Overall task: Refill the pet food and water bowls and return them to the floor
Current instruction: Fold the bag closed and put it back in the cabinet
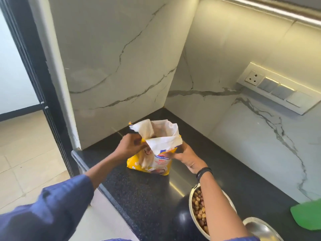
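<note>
A yellow pet food bag point(152, 162) stands upright on the black countertop point(139, 197), its white-lined top open. My left hand point(129, 146) pinches the bag's left upper edge. My right hand point(186, 157) grips the right upper edge. A steel bowl point(194, 211) holding brown kibble sits at the counter's near right, partly hidden under my right forearm. A second steel bowl point(260, 228) lies at the bottom right; what it holds cannot be made out.
White marble walls enclose the counter corner behind the bag. A socket and switch panel point(278, 87) is mounted on the right wall. A green object point(307, 216) lies at the right edge. The counter's left edge drops to a tiled floor point(26, 153).
</note>
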Demonstrator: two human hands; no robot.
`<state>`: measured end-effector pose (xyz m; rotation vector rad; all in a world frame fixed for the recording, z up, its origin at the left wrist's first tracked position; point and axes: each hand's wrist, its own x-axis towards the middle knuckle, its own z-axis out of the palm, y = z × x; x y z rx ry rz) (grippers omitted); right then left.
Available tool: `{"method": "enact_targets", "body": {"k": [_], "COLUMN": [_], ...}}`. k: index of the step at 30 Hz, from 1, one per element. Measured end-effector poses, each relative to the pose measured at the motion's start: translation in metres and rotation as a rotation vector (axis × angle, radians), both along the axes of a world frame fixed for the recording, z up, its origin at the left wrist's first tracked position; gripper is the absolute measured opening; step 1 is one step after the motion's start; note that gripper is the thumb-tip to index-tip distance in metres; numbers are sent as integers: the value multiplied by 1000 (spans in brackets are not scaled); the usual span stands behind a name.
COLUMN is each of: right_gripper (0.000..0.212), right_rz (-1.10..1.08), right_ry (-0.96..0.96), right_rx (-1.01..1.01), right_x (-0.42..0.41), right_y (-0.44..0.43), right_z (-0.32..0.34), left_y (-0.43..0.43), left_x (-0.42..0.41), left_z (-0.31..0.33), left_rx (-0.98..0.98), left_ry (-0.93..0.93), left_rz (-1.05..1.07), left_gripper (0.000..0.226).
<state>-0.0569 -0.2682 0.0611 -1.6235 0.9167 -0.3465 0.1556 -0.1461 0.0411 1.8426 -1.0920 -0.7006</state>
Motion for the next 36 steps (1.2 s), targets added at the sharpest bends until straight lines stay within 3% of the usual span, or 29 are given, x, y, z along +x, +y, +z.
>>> {"method": "enact_targets", "body": {"k": [2,4,6,9,14,17,26,29,31,36], "right_gripper": [62,52,62,67,80,52,42,85,96,70], "right_rz": [-92,-196,-256,-254,-244,-317,-472,-456,-503,-723], "right_ry": [-77,-173,-281,-490,-759,-838,-800,-702,-655,-613], "right_rx": [-29,-104,-123,-103,-192,-316,-614,-703,-780,-1000], "right_x": [1,-6,-17,-36,-74,-101,-179,-197,-208,-242], "right_y": [2,5,11,17,27,35,93,115,125,131], "right_z": [2,11,27,67,151,196,311,336,352,412], "left_y": [-13,-11,-11,-16,-21,-29,-18,-15,-18,-32], "left_x": [-4,-19,-31,-46,-76,-97,-183,-212,-231,-274], "left_z": [0,22,53,111,211,256,367,392,407,457], "left_rx": [-48,-149,-260,-436,-699,-815,-1079,-1161,-1201,-1287], "left_ry": [-44,-20,-14,23,89,152,300,348,372,425], "left_rz": [83,116,105,39,25,-2,-260,-332,-378,-507], "left_gripper": [39,25,34,20,28,33,27,30,32,25]}}
